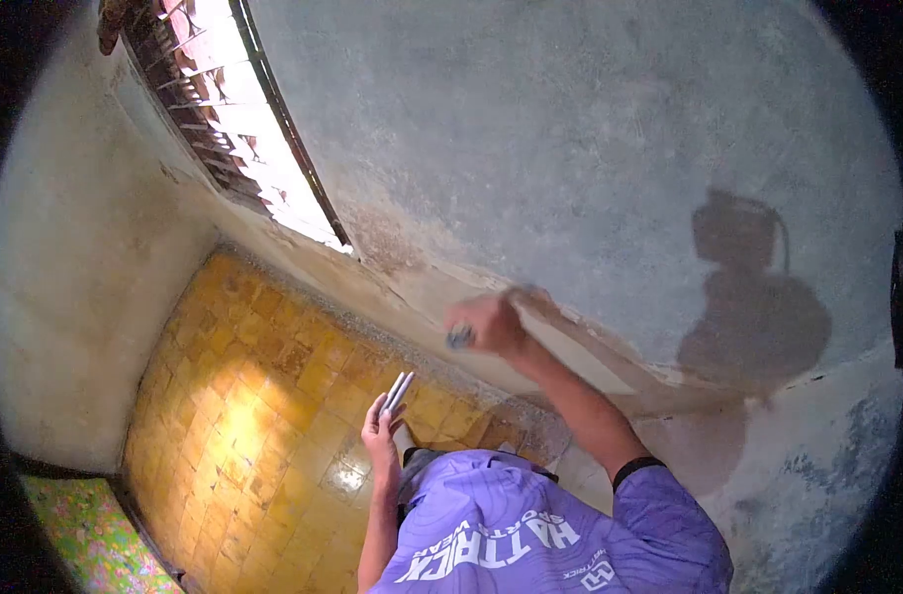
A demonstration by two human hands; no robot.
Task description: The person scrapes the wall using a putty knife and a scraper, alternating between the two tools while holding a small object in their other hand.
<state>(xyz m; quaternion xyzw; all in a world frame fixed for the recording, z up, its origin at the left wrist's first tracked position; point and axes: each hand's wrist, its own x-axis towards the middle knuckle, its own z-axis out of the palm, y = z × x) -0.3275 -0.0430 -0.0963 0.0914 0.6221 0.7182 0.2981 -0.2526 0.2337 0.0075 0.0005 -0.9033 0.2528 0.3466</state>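
Observation:
My right hand (493,324) is closed around a tool whose handle end (460,337) shows below the fist; the hand is slightly blurred and held close to the grey-blue wall (530,129), near a band of peeling paint. Lower and to the left, my left hand (381,424) grips thin pale sticks or blades (399,392) that point upward over the yellow tiled floor. What they are exactly is too small to tell.
A barred window (243,119) lets in bright light at the upper left. Yellow floor tiles (224,475) stretch below it. A flowered green cloth surface (95,535) lies at the lower left. My shadow (753,317) falls on the wall at right.

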